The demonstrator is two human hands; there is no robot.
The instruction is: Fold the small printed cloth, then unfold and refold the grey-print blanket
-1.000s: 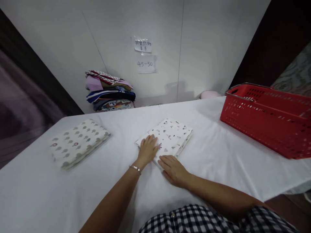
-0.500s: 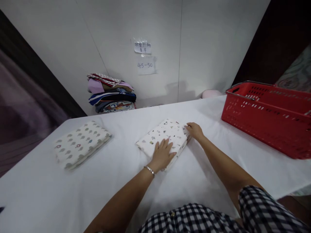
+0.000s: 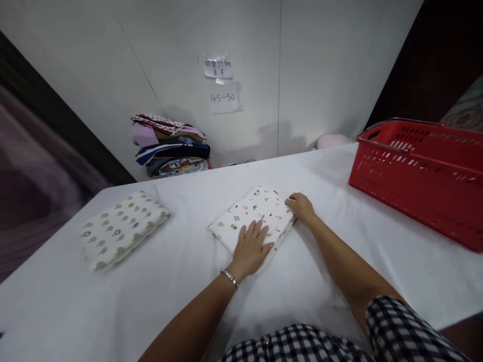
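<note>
A folded white cloth point(image 3: 241, 211) with small plant-like prints lies on the white-covered table in front of me. My left hand point(image 3: 251, 249) rests flat on its near part, fingers spread, with a silver bracelet on the wrist. At the cloth's right corner, my right hand point(image 3: 301, 207) has its fingers bent over the edge and grips it; the thumb is mostly hidden. Further left lies a second folded cloth point(image 3: 126, 226), white with grey tree-like prints, touched by neither hand.
A red plastic basket point(image 3: 415, 186) with a metal handle stands on the table point(image 3: 181, 301) at the right. Behind the far edge rises a stack of folded fabrics point(image 3: 171, 146). A pink item point(image 3: 332, 141) sits by the wall, below paper signs point(image 3: 225, 97).
The cloth's top near the right corner looks flatter, and my right fingers have shifted slightly along that edge. My left hand stays on the cloth. The view has shifted a little.
</note>
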